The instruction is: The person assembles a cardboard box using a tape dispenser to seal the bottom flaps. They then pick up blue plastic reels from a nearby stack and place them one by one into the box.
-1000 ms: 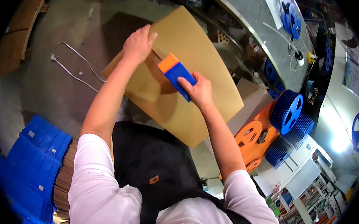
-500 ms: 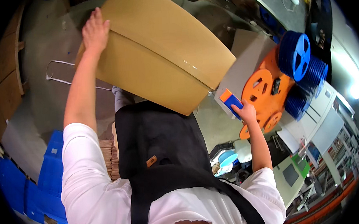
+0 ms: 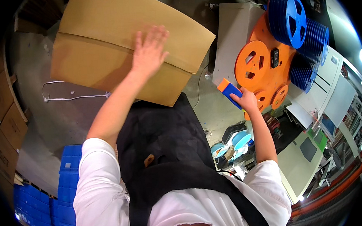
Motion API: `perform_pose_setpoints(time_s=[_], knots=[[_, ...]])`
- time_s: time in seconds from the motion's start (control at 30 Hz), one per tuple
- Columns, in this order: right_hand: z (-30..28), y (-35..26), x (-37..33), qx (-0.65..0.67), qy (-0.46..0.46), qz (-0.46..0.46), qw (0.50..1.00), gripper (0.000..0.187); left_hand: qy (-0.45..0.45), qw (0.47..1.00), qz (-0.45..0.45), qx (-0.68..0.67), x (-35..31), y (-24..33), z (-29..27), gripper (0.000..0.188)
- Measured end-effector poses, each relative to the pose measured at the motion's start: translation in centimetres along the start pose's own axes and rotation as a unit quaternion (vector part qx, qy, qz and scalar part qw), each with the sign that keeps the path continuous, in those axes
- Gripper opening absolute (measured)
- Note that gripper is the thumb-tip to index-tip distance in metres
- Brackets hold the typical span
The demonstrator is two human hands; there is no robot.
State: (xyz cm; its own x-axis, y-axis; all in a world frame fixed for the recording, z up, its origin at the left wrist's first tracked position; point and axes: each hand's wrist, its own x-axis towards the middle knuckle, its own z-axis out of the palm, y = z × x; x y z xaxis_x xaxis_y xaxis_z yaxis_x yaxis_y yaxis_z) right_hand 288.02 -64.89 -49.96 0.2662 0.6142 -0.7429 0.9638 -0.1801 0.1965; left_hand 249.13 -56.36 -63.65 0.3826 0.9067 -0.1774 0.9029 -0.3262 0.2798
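A large brown cardboard box (image 3: pixel 100 62) fills the upper left, its two top flaps meeting along a seam. My left hand (image 3: pixel 149 51) is open with its fingers spread over the seam towards the box's right end. It is slightly blurred, and I cannot tell whether the palm touches the cardboard. Off the box's right corner, my right hand (image 3: pixel 246 100) is closed around a blue block-shaped tool with an orange end (image 3: pixel 230 93). The tool is apart from the box.
To the right stands an orange panel (image 3: pixel 252 64) with blue reels (image 3: pixel 291 21) beside a pale cabinet (image 3: pixel 234 36). A white cord loop (image 3: pixel 57 99) lies left of the box. Blue boxes (image 3: pixel 68 184) are stacked at lower left, cardboard cartons (image 3: pixel 4 134) at far left.
My left hand has moved right, from the box's left edge to over the seam. The box sits further left and lower in view. My right hand still grips the blue tool.
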Motion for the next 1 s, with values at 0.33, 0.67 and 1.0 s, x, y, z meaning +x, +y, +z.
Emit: perform_pose_setpoints(time_s=[0.33,0.67,1.0], knots=[[7.6,-14.3,9.9,0.066,-0.033,0.050,0.996,0.049,-0.059,0.997,0.040,-0.011,1.2,1.9,4.0,0.069],[9.6,-8.9,16.4,0.554,0.121,0.131,0.813,0.048,-0.047,0.997,0.049,-0.025,1.0,1.9,3.5,0.071],[-26.2,-25.7,24.4,0.180,0.446,-0.316,0.818,0.047,-0.076,0.995,0.061,-0.029,0.7,1.8,3.5,0.065]])
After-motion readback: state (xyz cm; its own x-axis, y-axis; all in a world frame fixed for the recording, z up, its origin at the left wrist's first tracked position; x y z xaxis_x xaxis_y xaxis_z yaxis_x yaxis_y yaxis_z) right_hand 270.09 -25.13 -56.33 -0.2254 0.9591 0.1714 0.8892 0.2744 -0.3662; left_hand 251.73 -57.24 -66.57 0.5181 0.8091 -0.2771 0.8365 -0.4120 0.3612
